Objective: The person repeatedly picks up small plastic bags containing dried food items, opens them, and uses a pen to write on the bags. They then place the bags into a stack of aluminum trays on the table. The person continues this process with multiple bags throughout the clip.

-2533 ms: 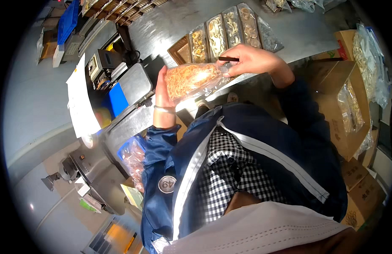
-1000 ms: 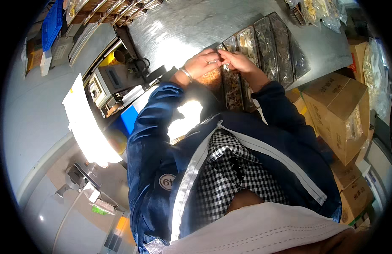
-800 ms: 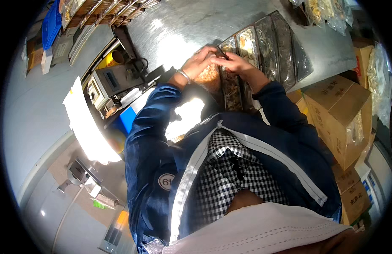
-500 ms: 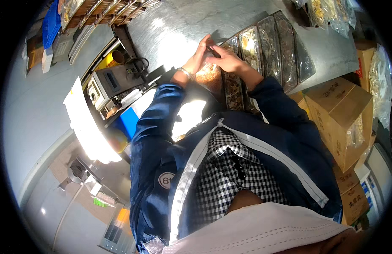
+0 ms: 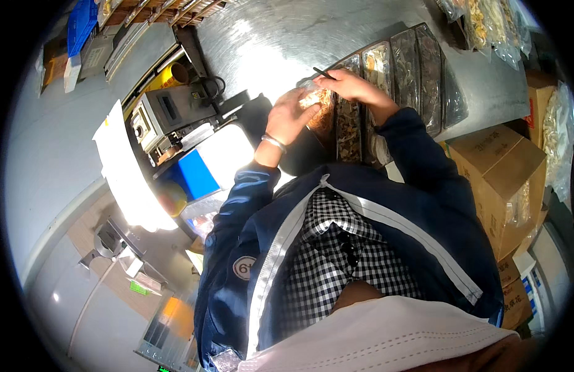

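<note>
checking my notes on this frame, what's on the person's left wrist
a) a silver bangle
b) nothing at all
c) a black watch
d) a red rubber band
a: a thin silver bangle circles the wrist just below the left hand, which rests against a clear bag of brownish food on the steel table.

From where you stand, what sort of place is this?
Most likely a small food-packing workshop. The hands work a clear bag of dried food on a steel table lined with filled packs, beside a benchtop machine and stacked cardboard cartons.
</note>
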Demonstrator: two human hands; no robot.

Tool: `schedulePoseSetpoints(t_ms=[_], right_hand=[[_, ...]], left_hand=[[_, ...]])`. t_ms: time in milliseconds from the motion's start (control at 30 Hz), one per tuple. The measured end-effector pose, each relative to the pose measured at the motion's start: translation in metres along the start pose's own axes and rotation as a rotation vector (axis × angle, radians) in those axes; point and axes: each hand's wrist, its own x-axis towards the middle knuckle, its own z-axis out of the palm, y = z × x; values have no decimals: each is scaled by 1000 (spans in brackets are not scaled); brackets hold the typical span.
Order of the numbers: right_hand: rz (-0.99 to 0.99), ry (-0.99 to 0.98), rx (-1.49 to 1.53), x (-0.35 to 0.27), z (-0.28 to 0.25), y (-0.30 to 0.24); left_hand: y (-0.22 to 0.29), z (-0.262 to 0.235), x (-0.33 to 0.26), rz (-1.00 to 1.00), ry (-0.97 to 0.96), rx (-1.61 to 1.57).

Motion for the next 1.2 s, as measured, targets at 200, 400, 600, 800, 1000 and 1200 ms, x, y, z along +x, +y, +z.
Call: schedulePoseSetpoints(t_ms=[200, 400, 600, 800, 1000, 1200], right_hand=[[-120, -28, -235, 10, -8, 14], [-218, -147, -404, 9, -16, -1], [24, -222, -511, 13, -17, -25], [-96, -181, -717, 35, -17, -5], [-14, -102, -484, 17, -2, -31], [-349, 353, -235, 8, 12, 15]], left_hand=[[9, -9, 9, -79, -198, 78], [13, -8, 19, -177, -260, 52], [1, 25, 7, -58, 36, 16], [-5, 29, 6, -59, 17, 179], [-6, 55, -7, -28, 299, 190], [-2, 49, -10, -5, 284, 150]])
